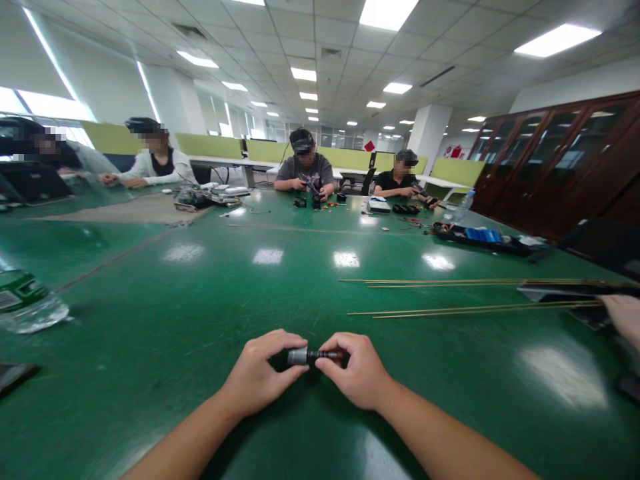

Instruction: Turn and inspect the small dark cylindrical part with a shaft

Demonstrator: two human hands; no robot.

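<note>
Between my hands, just above the green table, is a small cylindrical part (298, 356), lying level. Its left end is a wide silver-grey barrel, and a thin dark ribbed shaft runs to the right from it. My left hand (263, 370) pinches the silver barrel between thumb and fingers. The dark shaft is pinched by my right hand (357, 369), whose fingers hide its far end; something reddish-brown shows there. I cannot tell exactly what kind of part it is.
Long thin brass-coloured rods (450, 310) extend from the right, near another person's hand (625, 320). A plastic water bottle (33, 303) lies at left above a dark flat object (15, 377). Across the table (225, 287), several people sit among electronic parts (200, 197). A black tray (487, 239) stands back right.
</note>
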